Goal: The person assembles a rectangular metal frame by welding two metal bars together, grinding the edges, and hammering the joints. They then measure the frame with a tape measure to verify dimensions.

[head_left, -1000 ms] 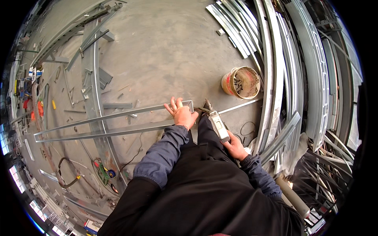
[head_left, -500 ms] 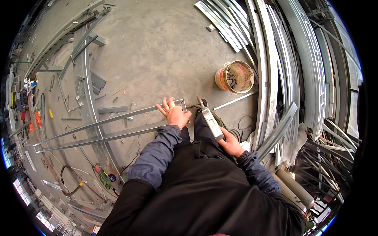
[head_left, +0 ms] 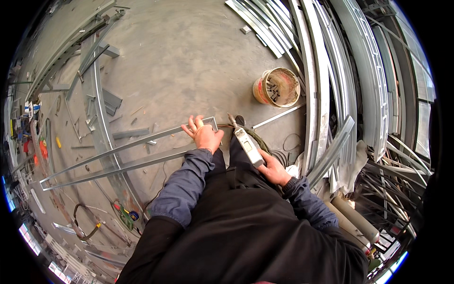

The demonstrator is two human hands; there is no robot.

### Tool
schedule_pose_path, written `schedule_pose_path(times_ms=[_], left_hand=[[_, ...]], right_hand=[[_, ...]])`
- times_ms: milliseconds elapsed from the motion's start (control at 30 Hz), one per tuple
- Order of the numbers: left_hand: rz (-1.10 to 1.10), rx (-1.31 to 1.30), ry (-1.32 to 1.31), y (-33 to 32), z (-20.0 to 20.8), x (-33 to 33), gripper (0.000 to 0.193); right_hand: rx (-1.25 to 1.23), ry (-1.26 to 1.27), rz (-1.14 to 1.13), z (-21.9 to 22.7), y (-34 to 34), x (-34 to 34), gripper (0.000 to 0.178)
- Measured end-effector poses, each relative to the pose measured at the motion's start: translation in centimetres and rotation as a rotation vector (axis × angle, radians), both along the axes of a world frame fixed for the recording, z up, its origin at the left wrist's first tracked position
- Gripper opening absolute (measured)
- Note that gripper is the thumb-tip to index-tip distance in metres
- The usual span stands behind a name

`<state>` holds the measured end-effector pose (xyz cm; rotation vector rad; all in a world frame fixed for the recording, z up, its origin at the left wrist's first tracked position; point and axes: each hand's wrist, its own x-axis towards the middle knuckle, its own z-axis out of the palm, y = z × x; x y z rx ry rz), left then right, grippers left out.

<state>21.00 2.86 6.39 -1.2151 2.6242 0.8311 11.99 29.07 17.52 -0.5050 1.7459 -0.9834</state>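
Note:
My left hand (head_left: 204, 134) grips the near end of a long galvanised metal channel frame (head_left: 118, 154) that lies on the concrete floor and runs away to the left. My right hand (head_left: 273, 169) holds a grey hand tool (head_left: 247, 143) with a thin pointed tip. The tip points toward the frame's right end corner, just right of my left hand. My dark-sleeved forearms come up from the lower edge.
A rusty bucket (head_left: 277, 87) with metal offcuts stands beyond the tool. Stacks of long metal profiles (head_left: 326, 71) fill the right side. A curved metal track (head_left: 97, 109), short offcuts and small tools lie to the left. A cable (head_left: 291, 142) loops near my right hand.
The view has shifted slightly. My left hand stays on the frame end, and my right hand keeps the tool near the corner, a little closer in.

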Motion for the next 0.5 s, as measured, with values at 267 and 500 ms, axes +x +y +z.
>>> schedule_pose_path(times_ms=[267,500], left_hand=[[-0.025,-0.032,-0.004,0.1,-0.8,0.1,0.029],[-0.049,-0.036,0.003,0.0,0.2,-0.4,0.034]], right_hand=[[-0.002,0.014,0.029,0.1,0.7,-0.5,0.063],[0.002,-0.018,0.04,1.2,0.5,-1.3,0.064]])
